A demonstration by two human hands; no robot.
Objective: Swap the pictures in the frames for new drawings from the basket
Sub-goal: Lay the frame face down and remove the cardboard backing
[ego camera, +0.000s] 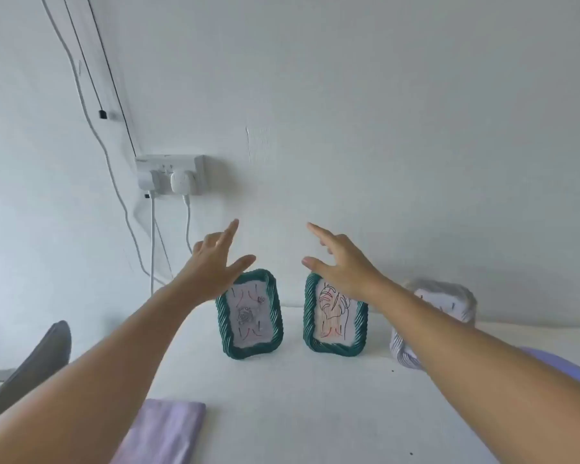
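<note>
Two small green rope-edged picture frames stand upright on a white table (pixel 315 396) against the wall. The left frame (pixel 250 314) holds a drawing with a grey flower. The right frame (pixel 334 316) holds a line drawing of a leaf. My left hand (pixel 215 259) hovers open above the left frame's top left corner, fingers spread. My right hand (pixel 342 262) hovers open over the right frame's top edge and hides its upper right corner. Neither hand holds anything. A striped fabric basket (pixel 449 303) with paper in it sits to the right, partly behind my right forearm.
A wall socket (pixel 171 174) with two white plugs and hanging cables is at the upper left. A folded lilac cloth (pixel 164 430) lies at the near table edge. A grey chair back (pixel 31 356) shows at the left. A purple item (pixel 566 366) lies at the right.
</note>
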